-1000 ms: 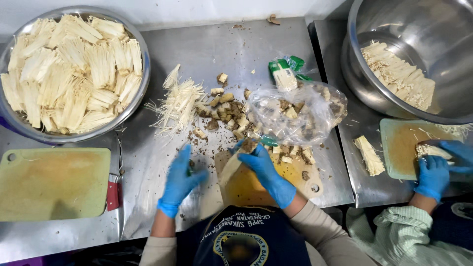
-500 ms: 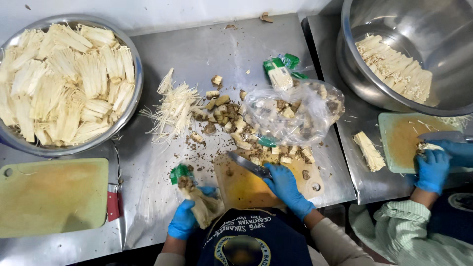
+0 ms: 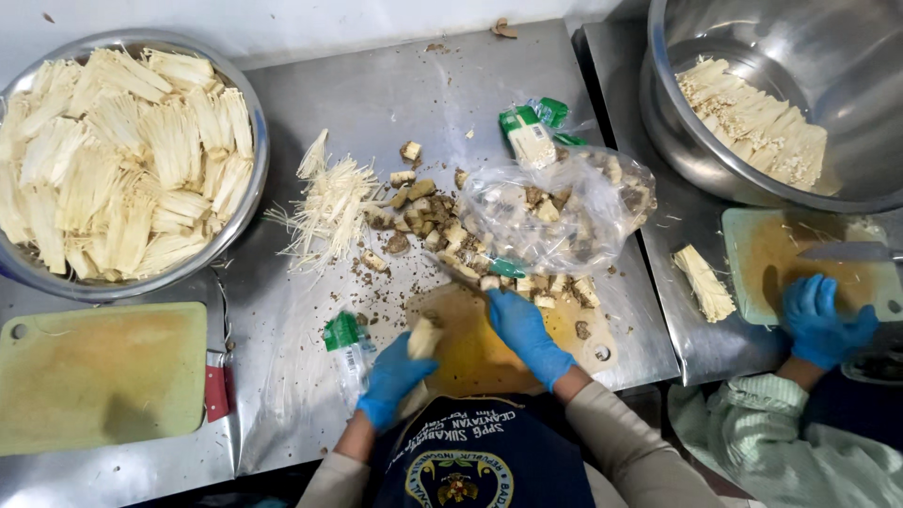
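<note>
Gripping: left hand (image 3: 393, 374) fingers pinching mushroom bundle (image 3: 423, 337) over cutting board (image 3: 470, 353)
Cutting: right hand (image 3: 523, 331) fingers curled round knife (image 3: 451, 271); trimmed stubs (image 3: 423, 221) beyond board

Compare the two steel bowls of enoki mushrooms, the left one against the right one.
The left bowl is heaped to its rim with pale mushroom bundles; the right bowl holds a smaller pile against one wall, with much bare steel showing. The left bowl looks shallower, the right bowl deeper and cut off by the frame. Both are round, shiny metal and hold trimmed white mushrooms.
</note>
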`<state>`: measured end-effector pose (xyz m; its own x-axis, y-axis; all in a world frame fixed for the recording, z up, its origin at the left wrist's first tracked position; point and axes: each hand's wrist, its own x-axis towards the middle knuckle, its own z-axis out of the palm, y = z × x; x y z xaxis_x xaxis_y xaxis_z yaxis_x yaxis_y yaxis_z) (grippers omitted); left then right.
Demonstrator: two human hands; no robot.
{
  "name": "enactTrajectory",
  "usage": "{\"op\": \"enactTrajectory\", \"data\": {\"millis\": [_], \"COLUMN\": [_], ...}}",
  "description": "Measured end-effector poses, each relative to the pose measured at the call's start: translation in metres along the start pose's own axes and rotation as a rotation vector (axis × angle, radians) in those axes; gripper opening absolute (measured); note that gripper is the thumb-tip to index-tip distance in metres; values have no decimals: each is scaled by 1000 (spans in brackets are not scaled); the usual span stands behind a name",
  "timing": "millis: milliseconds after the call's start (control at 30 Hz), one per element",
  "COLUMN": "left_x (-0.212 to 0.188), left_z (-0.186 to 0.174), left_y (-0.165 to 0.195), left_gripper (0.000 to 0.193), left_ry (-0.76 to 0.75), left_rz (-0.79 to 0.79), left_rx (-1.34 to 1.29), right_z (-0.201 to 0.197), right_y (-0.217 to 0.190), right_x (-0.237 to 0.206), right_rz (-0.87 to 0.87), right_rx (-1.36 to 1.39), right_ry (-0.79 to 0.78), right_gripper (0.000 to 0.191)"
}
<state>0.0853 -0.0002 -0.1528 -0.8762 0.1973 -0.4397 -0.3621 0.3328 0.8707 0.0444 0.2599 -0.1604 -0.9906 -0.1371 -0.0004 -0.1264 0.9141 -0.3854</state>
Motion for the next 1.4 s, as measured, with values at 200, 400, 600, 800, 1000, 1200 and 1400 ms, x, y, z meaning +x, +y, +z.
{"op": "enactTrajectory", "data": {"millis": [200, 400, 600, 800, 1000, 1200, 1400], "left_x": [24, 26, 34, 39, 39, 23, 4], "left_z": [47, 43, 57, 63, 49, -2, -22], "left_y": [30, 34, 37, 33, 39, 19, -6], "left_gripper": [91, 95, 89, 87, 67, 56, 54], "left_ry": [115, 188, 165, 228, 195, 212, -18], "left_rz": [69, 178, 129, 218, 220, 148, -182], "left_rx": [995, 1113, 1180, 1362, 1164, 225, -1067], "right_z": [-4, 5, 3, 22, 33, 4, -42], "right_y": [4, -15, -23, -35, -39, 16, 10], "right_x": [-29, -72, -72, -51, -38, -62, -38], "right_rz": [70, 72, 124, 18, 60, -38, 97], "right_rx": [26, 55, 19, 65, 5, 121, 80], "right_ry": [-159, -269, -360, -313, -310, -231, -65], "right_gripper": [24, 23, 21, 21, 20, 26, 33]}}
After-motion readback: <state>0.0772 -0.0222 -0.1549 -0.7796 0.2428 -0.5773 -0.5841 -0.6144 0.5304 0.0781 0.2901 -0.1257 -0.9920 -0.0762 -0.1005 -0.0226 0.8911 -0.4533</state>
